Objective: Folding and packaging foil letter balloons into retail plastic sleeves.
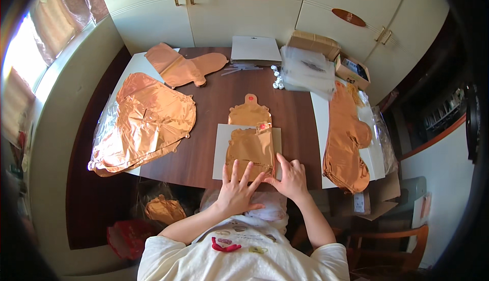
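Both grips (238, 188) (290, 177) on balloon (249, 146) edge

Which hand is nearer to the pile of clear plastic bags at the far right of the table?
Right. The right hand lies below the clear plastic bags, closer to their side; the left hand is farther left.

A folded balloon (249, 141) lies on a card (220, 151) at frame centre, near the table's (290, 108) lower edge. Both hands, left (238, 189) and right (291, 176), rest flat on its lower end. A balloon pile (145, 120) lies at left, another (349, 143) at right. Boxes (326, 52) sit at the upper right, with a card stack (254, 49) left of them.
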`<state>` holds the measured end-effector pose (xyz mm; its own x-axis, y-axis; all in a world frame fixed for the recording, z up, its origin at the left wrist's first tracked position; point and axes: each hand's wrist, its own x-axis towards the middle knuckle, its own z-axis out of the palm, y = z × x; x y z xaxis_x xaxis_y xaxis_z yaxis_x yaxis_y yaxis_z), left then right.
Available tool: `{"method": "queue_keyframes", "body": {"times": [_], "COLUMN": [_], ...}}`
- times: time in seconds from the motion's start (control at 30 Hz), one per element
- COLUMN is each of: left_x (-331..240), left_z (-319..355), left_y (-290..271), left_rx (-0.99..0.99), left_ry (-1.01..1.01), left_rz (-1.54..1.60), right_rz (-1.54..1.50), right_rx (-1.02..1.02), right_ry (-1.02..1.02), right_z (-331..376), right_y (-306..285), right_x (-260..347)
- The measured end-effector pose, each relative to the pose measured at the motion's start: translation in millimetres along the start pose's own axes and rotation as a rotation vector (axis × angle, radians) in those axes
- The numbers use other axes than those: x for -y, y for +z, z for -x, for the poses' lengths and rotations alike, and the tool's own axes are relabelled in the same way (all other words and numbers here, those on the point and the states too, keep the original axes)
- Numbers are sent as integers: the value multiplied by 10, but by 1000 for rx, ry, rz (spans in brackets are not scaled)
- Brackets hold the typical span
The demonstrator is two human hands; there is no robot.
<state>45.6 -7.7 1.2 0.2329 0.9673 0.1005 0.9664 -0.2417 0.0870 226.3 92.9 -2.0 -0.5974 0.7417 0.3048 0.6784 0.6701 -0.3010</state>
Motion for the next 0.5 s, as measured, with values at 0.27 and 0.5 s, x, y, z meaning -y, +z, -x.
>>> {"method": "queue_keyframes", "body": {"times": [0.27,0.5], "left_x": [-18,-50], "left_z": [17,-10], "left_y": [71,11], "left_rx": [-89,-18], "left_ry": [-17,2], "left_rz": [-10,-25], "right_rz": [43,-91], "right_rx": [31,-63], "right_ry": [51,30], "right_z": [28,-79], "right_y": [78,102], "right_x": [-50,-85]}}
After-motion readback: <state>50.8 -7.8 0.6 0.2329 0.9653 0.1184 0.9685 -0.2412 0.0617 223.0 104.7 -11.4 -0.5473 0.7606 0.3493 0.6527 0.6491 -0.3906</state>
